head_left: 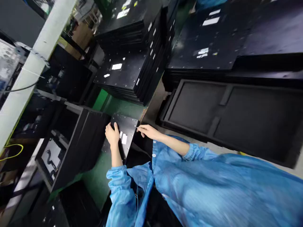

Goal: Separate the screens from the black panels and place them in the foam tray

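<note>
A small black panel (130, 124) with screws or holes along its edges and white labels (124, 138) lies on the green bench in front of me. My left hand (112, 135) is at its left edge, the thumb on top and apart from the fingers, which curl at the side and are partly hidden. At the panel's right edge, my right hand (148, 131) is closed in a pinch, the fingertips touching or very near the corner. A tiny pale thing shows at those fingertips; its kind is too small to make out.
Stacked black panels (127, 71) with white labels stand beyond on the green bench (120, 107). More panels (203, 41) lie at the upper right. A black foam tray (199, 104) with recesses is on my right. Left are a black foam-like case (87, 138) and a pale slanted post (35, 63).
</note>
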The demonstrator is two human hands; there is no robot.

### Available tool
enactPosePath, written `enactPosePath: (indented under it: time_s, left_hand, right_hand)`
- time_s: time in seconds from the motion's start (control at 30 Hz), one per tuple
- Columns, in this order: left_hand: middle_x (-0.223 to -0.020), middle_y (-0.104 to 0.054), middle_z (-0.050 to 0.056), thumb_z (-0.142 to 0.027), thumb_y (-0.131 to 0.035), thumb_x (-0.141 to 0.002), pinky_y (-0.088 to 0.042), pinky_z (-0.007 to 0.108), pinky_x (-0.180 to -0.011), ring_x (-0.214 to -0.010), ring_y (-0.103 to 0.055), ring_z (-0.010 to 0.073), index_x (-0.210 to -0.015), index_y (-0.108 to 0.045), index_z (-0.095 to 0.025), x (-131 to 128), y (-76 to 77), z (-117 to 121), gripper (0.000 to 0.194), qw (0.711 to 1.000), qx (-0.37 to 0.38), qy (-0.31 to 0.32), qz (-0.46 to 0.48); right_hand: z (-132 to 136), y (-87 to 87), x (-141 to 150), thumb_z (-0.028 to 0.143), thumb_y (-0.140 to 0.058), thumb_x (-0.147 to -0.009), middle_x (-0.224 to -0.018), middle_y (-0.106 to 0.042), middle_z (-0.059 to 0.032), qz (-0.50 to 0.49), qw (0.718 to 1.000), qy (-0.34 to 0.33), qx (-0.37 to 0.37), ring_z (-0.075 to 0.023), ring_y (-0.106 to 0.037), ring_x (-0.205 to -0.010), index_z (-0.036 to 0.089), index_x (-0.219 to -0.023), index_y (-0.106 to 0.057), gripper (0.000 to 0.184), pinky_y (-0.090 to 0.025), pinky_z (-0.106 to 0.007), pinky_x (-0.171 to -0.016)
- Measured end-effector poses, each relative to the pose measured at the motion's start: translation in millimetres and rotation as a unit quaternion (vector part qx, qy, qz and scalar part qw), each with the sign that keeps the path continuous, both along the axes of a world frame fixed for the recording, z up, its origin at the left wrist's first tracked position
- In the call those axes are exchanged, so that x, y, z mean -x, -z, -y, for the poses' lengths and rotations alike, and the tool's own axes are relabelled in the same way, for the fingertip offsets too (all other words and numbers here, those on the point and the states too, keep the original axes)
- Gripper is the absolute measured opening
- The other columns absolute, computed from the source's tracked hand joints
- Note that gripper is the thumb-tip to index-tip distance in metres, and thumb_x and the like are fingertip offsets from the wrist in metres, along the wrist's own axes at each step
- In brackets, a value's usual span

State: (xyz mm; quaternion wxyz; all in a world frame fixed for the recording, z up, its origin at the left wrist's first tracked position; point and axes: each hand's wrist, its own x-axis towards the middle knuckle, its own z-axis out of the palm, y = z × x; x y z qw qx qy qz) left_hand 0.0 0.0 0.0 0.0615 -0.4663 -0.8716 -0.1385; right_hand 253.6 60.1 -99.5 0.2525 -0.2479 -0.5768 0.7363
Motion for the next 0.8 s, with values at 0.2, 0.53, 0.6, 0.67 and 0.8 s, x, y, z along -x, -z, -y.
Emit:
enactPosePath:
  time_s: [0.2, 0.53, 0.6, 0.67, 0.8]
  left_hand:
    - [-0.139, -0.072, 0.024, -0.059, -0.039, -0.112, -0.053, 0.055, -0.113, -0.132, -0.067, 0.0412, -0.146, -0.065, -0.009, -2, -2.8, 1, 0.066, 1.0, 0.004, 0.002, 0.001]
    - [-0.143, -0.069, 0.026, -0.06, -0.039, -0.112, -0.052, 0.058, -0.114, -0.134, -0.065, 0.0431, -0.148, -0.062, -0.007, -1, -4.8, 1, 0.068, 1.0, 0.025, 0.007, 0.002]
    - [-0.145, -0.068, 0.027, -0.06, -0.039, -0.112, -0.052, 0.058, -0.114, -0.135, -0.064, 0.0434, -0.149, -0.061, -0.007, 0, -5.7, 0, 0.068, 0.999, 0.033, 0.01, 0.005]
    - [-0.146, -0.067, 0.026, -0.059, -0.039, -0.112, -0.051, 0.058, -0.116, -0.138, -0.063, 0.0433, -0.15, -0.06, -0.007, 0, -6.5, 0, 0.068, 0.999, 0.04, 0.011, 0.007]
    - [-0.147, -0.067, 0.026, -0.06, -0.037, -0.112, -0.05, 0.059, -0.117, -0.14, -0.062, 0.0428, -0.152, -0.06, -0.008, 1, -6.8, 0, 0.069, 0.999, 0.044, 0.01, 0.014]
  right_hand:
    - [-3, -3.6, -3, 0.07, -0.053, -0.107, -0.093, -0.076, -0.0043, 0.011, 0.999, 0.032, -0.032, -0.0203, -0.066, -0.091, 0.018, -0.104, -0.083, 0.06, -0.045, -0.031, -0.088]
    - [-2, 2.0, -1, 0.074, -0.058, -0.103, -0.071, -0.06, 0.0026, -0.042, 0.999, 0.016, -0.007, -0.0139, -0.05, -0.068, 0.014, -0.11, -0.079, 0.063, -0.037, -0.027, -0.069]
    - [-1, -1.9, 0, 0.074, -0.058, -0.102, -0.067, -0.055, 0.0042, -0.045, 0.999, 0.014, 0.005, -0.0129, -0.046, -0.064, 0.013, -0.109, -0.079, 0.065, -0.035, -0.027, -0.067]
    - [-4, -9.0, -1, 0.071, -0.057, -0.103, -0.063, -0.052, 0.0051, -0.029, 0.999, 0.015, -0.002, -0.0123, -0.045, -0.061, 0.013, -0.107, -0.08, 0.062, -0.035, -0.027, -0.065]
    - [-20, -32.0, -6, 0.054, -0.06, -0.104, -0.064, -0.061, 0.0025, 0.073, 0.994, -0.008, -0.083, -0.0119, -0.049, -0.059, 0.015, -0.098, -0.084, 0.046, -0.036, -0.027, -0.066]
